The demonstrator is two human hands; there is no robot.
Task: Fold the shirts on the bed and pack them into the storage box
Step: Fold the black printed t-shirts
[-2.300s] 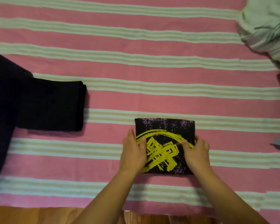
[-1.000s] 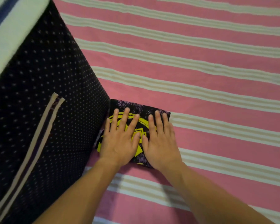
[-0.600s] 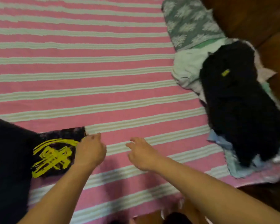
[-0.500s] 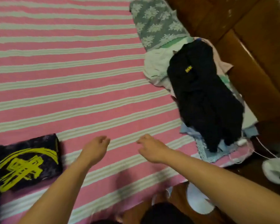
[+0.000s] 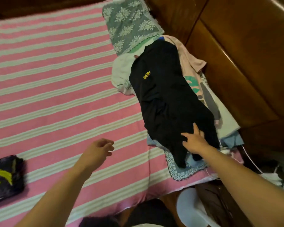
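Bed: a mattress under a pink sheet with pale cream stripes (image 5: 56, 99), set against dark brown wooden panelling (image 5: 246, 59) on the right.
Pile of clothes: a heap of unfolded garments along the bed's right edge; a black shirt with small yellow lettering (image 5: 167, 99) lies on top, over a pale pink printed shirt (image 5: 197, 76), a white garment (image 5: 121, 71) and a light blue cloth (image 5: 233, 140).
Pillow: a grey-green pillow with a white leaf pattern (image 5: 129, 25) at the head of the pile, touching it.
Folded shirt: a dark purple-black shirt with a yellow brush-stroke print (image 5: 5, 179), folded, at the bed's left edge, well apart from the pile.
Right hand (image 5: 195, 140): rests on the lower end of the black shirt, fingers spread and fairly straight, not gripping.
Left hand (image 5: 97, 151): hovers above the striped sheet, fingers loosely curled, holding nothing.
Near the bed's corner: a blue-edged patterned cloth (image 5: 184, 171), a thin white cable (image 5: 251, 161).
Storage box: outside this view.
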